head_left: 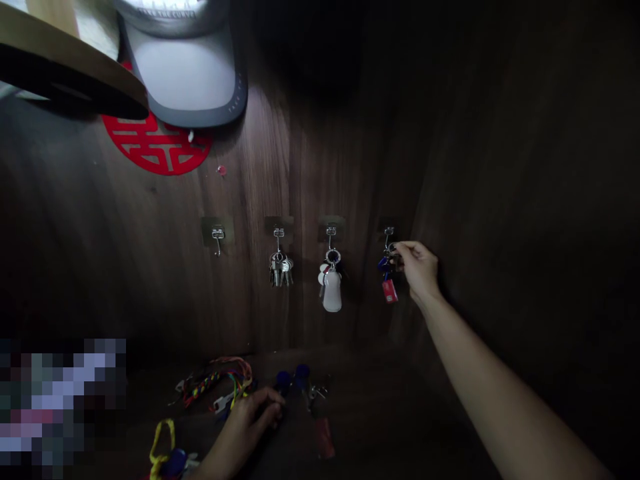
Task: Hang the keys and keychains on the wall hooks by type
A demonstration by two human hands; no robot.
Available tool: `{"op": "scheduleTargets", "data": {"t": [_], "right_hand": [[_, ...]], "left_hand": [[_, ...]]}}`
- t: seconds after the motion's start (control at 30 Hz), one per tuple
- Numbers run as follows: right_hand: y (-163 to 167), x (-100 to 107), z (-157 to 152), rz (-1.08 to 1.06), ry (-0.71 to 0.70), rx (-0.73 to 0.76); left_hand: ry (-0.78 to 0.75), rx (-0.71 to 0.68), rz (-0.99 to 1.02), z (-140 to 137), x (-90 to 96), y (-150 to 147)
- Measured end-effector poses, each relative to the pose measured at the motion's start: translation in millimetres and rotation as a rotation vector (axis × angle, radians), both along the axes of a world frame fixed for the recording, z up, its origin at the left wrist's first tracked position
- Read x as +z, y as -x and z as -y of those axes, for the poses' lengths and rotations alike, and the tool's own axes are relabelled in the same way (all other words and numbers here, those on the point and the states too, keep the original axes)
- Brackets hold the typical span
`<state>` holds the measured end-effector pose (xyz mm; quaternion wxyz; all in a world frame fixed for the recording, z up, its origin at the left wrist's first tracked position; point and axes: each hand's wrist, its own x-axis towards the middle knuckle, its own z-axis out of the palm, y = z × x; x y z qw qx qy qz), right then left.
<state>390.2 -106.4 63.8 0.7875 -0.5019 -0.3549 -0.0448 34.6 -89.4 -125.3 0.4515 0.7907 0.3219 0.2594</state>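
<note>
My right hand (421,270) pinches the ring of a bunch of keys (384,264) at the rightmost wall hook (389,232). Blue tags and a red tag (390,291) dangle from that bunch. Whether the ring rests fully on the hook is hard to see. Low over the dark shelf, my left hand (253,420) is loosely curved, thumb and fingers apart, with nothing visible in it. Close to its fingertips lie keys with round blue fobs (302,375). Braided colourful cords (215,385) lie just behind it.
A bunch of keys (281,270) and a keyring with a white fob (332,291) hang on the middle hooks. The leftmost hook (217,241) is bare. A cap (190,73) and a red round ornament (165,150) are above. A yellow loop (163,443) lies at lower left.
</note>
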Motion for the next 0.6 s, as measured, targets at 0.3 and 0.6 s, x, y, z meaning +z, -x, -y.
{"op": "scheduleTargets", "data": {"t": [0.3, 0.6], "right_hand": [[-5, -26, -4, 0.02, 0.062, -0.004], [6, -65, 13, 0.003, 0.08, 0.03]], "left_hand": [[0.008, -0.001, -0.009, -1, -1.4, 0], [-0.001, -0.022, -0.006, 0, 1.8, 0]]}}
